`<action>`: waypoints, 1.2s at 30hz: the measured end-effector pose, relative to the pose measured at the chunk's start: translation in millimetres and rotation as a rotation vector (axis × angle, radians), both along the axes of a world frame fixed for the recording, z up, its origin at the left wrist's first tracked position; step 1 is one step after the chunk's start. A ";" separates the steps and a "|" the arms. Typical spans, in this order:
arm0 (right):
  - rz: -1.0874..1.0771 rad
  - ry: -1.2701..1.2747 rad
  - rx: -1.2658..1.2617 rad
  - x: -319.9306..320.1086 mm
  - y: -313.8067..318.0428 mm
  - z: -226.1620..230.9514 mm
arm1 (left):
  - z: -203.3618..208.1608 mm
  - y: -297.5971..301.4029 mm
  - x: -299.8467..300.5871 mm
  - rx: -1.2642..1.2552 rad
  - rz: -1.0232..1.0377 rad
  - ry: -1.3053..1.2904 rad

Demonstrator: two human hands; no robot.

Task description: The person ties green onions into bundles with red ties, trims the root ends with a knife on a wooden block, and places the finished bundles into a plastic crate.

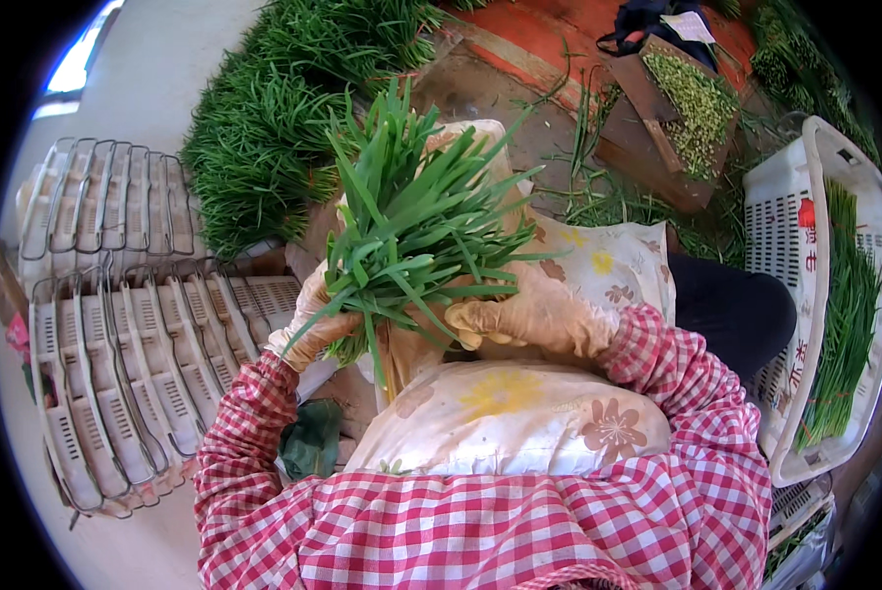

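A thick bunch of garlic chives (416, 221) stands fanned out over my lap, its flat green leaves spreading upward and to the right. My left hand (313, 320), in a soiled pale glove, is closed round the lower left side of the bunch; leaves hide part of its fingers. From the right, my right hand (539, 310), gloved too, curls its fingers at the lower right of the same bunch, under the drooping leaves. Below both hands lies the stained, flower-printed apron (510, 408) across my lap.
Large heaps of green bunches (264, 138) lie ahead on the left. White plastic crates with wire handles (116, 334) stand at my left. A white crate (805, 295) at my right holds tied long stems. Farther off, a board (692, 98) bears small pale-green buds beside scattered leaves.
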State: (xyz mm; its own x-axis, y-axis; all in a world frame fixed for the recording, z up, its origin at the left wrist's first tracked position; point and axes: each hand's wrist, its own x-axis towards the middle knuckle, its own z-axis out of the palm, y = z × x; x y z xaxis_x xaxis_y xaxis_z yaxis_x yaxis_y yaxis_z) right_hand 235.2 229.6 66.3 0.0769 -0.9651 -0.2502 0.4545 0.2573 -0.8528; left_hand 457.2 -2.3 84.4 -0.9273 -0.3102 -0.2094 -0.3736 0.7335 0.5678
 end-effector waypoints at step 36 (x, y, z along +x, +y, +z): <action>0.009 -0.061 -0.206 -5.4 -17.9 62.0 | 9.1 18.4 -9.8 -0.398 -0.073 0.040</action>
